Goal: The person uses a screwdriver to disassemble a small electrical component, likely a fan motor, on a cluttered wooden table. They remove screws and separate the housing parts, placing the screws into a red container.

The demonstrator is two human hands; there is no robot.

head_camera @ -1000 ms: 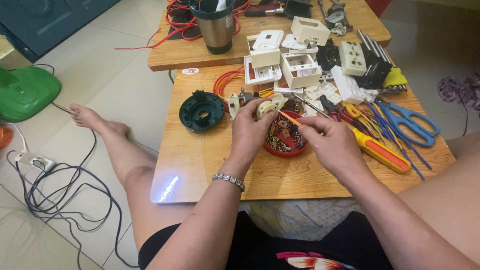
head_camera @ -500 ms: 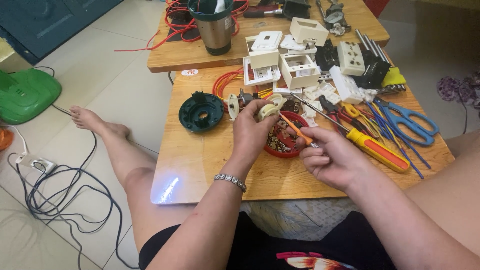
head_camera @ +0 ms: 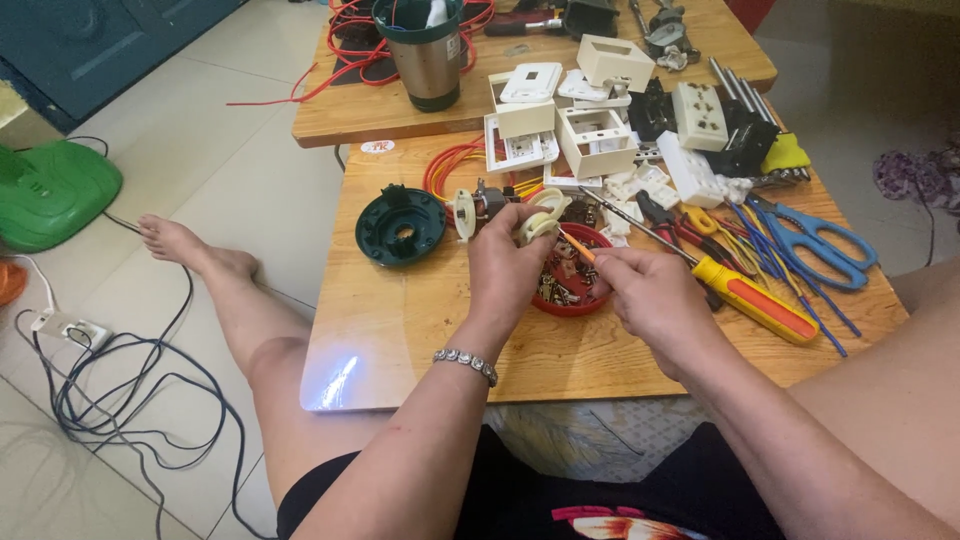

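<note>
Left hand: your left hand (head_camera: 508,268) sits at the centre of the frame, fingers curled tight around a small cream plastic part (head_camera: 537,215), which rises just above your knuckles.
Right hand: your right hand (head_camera: 655,300) is just right of centre, fingers pinched closed on a thin orange tool (head_camera: 577,245) whose tip points up and left toward the cream part; whether tip and part touch cannot be told.
Cream part, place: centre of the frame, held above the near edge of the red bowl (head_camera: 570,300).
Red bowl: it rests on the wooden table (head_camera: 420,320) between your two hands, with small metal pieces inside.
Green round housing: a dark green round housing (head_camera: 401,226) lies on the table left of your left hand, apart from it.
Yellow-handled screwdriver: a screwdriver (head_camera: 756,299) with a yellow and orange handle lies right of your right hand, its shaft running up and left behind the bowl.
Blue scissors: blue scissors (head_camera: 820,243) lie at the right edge of the table, among blue and red wires.
White socket boxes: white socket boxes (head_camera: 595,140) crowd the upper middle of the frame.
Metal cup: a metal cup (head_camera: 426,55) with a dark green rim stands on a second table at the top.
Floor, left: a green object (head_camera: 50,190) and a tangle of dark cable (head_camera: 120,400) lie on the tiles.
</note>
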